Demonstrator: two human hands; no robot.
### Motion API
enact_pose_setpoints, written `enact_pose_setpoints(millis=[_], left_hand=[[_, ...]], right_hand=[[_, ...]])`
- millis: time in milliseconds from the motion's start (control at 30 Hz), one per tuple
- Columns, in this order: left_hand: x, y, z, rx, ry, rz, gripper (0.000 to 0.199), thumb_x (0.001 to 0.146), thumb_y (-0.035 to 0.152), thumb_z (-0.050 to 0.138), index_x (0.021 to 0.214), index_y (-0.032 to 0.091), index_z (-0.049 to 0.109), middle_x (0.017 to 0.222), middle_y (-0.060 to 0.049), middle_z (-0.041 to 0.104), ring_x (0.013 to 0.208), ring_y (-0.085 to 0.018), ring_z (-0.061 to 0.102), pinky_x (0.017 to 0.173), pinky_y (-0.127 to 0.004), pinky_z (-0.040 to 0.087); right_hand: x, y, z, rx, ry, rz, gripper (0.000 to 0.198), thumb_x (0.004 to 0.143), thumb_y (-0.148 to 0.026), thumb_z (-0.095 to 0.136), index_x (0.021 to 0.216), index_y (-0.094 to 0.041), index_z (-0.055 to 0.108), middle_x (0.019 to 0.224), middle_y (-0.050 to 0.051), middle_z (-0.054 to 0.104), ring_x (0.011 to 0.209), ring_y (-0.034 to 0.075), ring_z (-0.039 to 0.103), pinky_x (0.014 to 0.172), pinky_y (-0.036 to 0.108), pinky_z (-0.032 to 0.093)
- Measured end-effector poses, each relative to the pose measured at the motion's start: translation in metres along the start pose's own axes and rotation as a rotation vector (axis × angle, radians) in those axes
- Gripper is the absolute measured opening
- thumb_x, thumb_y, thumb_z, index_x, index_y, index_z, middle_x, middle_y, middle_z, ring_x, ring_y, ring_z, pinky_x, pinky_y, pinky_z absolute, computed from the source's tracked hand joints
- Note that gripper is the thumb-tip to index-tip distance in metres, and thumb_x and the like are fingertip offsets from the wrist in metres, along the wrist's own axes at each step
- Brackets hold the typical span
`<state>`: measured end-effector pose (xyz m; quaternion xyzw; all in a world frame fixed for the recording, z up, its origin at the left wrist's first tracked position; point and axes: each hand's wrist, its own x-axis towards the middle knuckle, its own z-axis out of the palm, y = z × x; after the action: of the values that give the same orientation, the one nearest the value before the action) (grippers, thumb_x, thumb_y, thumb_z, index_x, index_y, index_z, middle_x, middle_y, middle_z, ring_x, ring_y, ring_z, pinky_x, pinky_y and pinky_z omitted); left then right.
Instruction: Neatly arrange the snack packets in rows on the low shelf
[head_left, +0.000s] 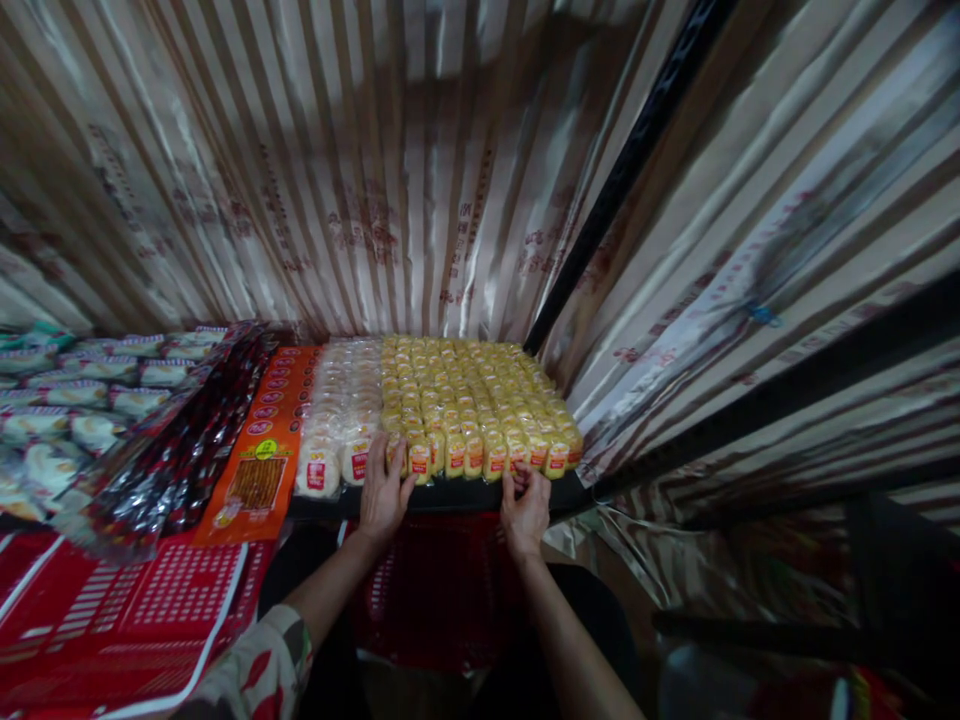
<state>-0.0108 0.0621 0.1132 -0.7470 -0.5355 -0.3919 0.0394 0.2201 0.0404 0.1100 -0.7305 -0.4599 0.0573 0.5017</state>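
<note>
Head view: left hand (384,490), fingers spread, lies against the front yellow packs (472,400); right hand (526,505) curls at the same row, its pinch hard to tell in dim light. Light, even fingertip pressure should keep rows straight.

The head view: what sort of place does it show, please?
Probably a shop or its storeroom: wrapped snacks stand in rows on a black shelf, with a red basket in front.
</note>
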Motion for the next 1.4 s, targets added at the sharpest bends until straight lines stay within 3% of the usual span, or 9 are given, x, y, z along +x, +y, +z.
enact_pose_setpoints(millis=[167, 367, 533, 600, 733, 833, 1033, 1200, 1400], left_hand=[[-0.003, -0.005, 0.007, 0.018, -0.074, 0.083, 0.066, 0.091, 0.021, 0.042, 0.145, 0.014, 0.006, 0.145, -0.019, 0.031, 0.138, -0.028, 0.018, 0.105, -0.049, 0.035], [-0.006, -0.005, 0.008, 0.085, -0.075, 0.102, 0.062, 0.091, 0.021, 0.041, 0.145, 0.010, 0.011, 0.148, -0.020, 0.023, 0.138, -0.029, 0.015, 0.106, -0.050, 0.034], [-0.006, -0.004, 0.008, 0.090, -0.025, 0.099, 0.062, 0.092, 0.023, 0.042, 0.144, 0.007, 0.012, 0.149, -0.021, 0.019, 0.138, -0.029, 0.012, 0.106, -0.048, 0.035], [-0.006, -0.004, 0.008, 0.083, -0.023, 0.090, 0.063, 0.092, 0.023, 0.042, 0.144, 0.007, 0.011, 0.149, -0.021, 0.019, 0.138, -0.029, 0.013, 0.106, -0.048, 0.035], [-0.006, -0.004, 0.008, 0.059, -0.024, 0.083, 0.064, 0.092, 0.024, 0.041, 0.144, 0.009, 0.008, 0.149, -0.020, 0.018, 0.138, -0.029, 0.016, 0.105, -0.049, 0.036], [-0.006, -0.004, 0.006, 0.042, -0.027, 0.072, 0.061, 0.092, 0.020, 0.037, 0.144, 0.008, 0.008, 0.149, -0.020, 0.017, 0.137, -0.029, 0.017, 0.106, -0.049, 0.036], [-0.005, -0.005, 0.004, 0.039, -0.017, 0.132, 0.056, 0.090, 0.013, 0.036, 0.143, 0.007, 0.017, 0.149, -0.019, 0.021, 0.137, -0.027, 0.017, 0.107, -0.046, 0.036], [-0.005, -0.004, 0.000, 0.055, -0.039, 0.135, 0.053, 0.085, 0.008, 0.044, 0.136, 0.021, 0.039, 0.152, -0.011, 0.014, 0.139, -0.032, 0.010, 0.105, -0.050, 0.037], [-0.006, -0.003, -0.002, 0.038, -0.037, 0.135, 0.055, 0.082, 0.005, 0.047, 0.131, 0.028, 0.046, 0.153, -0.008, 0.012, 0.139, -0.033, 0.010, 0.102, -0.051, 0.040]], right_hand=[[-0.001, 0.001, 0.002, -0.019, 0.008, -0.004, 0.041, 0.082, -0.053, 0.045, 0.097, -0.017, 0.055, 0.093, 0.007, 0.052, 0.068, 0.015, 0.057, 0.072, 0.033, 0.050], [0.000, 0.002, 0.000, 0.038, 0.005, -0.009, 0.038, 0.083, -0.050, 0.048, 0.098, -0.016, 0.055, 0.095, 0.008, 0.051, 0.070, 0.014, 0.056, 0.073, 0.033, 0.050], [-0.010, -0.013, -0.008, 0.058, 0.034, -0.187, 0.030, 0.086, -0.041, 0.046, 0.098, -0.016, 0.058, 0.094, 0.009, 0.053, 0.083, 0.018, 0.055, 0.075, 0.036, 0.050], [-0.021, -0.027, -0.006, 0.048, -0.029, -0.315, 0.025, 0.088, -0.035, 0.044, 0.097, -0.018, 0.060, 0.093, 0.009, 0.055, 0.090, 0.020, 0.055, 0.081, 0.038, 0.049], [-0.047, -0.057, 0.013, 0.071, -0.397, -0.533, 0.031, 0.089, -0.022, 0.039, 0.112, -0.021, 0.060, 0.103, 0.009, 0.057, 0.097, 0.017, 0.056, 0.086, 0.033, 0.049], [-0.059, -0.068, 0.034, 0.039, -0.484, -0.597, 0.044, 0.086, -0.013, 0.035, 0.126, -0.021, 0.052, 0.115, 0.011, 0.055, 0.107, 0.018, 0.053, 0.092, 0.034, 0.048], [-0.061, -0.064, 0.049, -0.030, -0.423, -0.604, 0.056, 0.081, -0.005, 0.034, 0.132, -0.024, 0.047, 0.118, 0.011, 0.055, 0.111, 0.020, 0.051, 0.094, 0.039, 0.048], [-0.059, -0.058, 0.038, -0.036, -0.425, -0.592, 0.061, 0.078, -0.004, 0.035, 0.134, -0.024, 0.045, 0.122, 0.010, 0.053, 0.113, 0.020, 0.051, 0.096, 0.039, 0.048], [-0.061, -0.048, 0.035, -0.091, -0.432, -0.594, 0.062, 0.078, -0.005, 0.033, 0.137, -0.023, 0.039, 0.129, 0.010, 0.051, 0.121, 0.021, 0.046, 0.099, 0.042, 0.045]])
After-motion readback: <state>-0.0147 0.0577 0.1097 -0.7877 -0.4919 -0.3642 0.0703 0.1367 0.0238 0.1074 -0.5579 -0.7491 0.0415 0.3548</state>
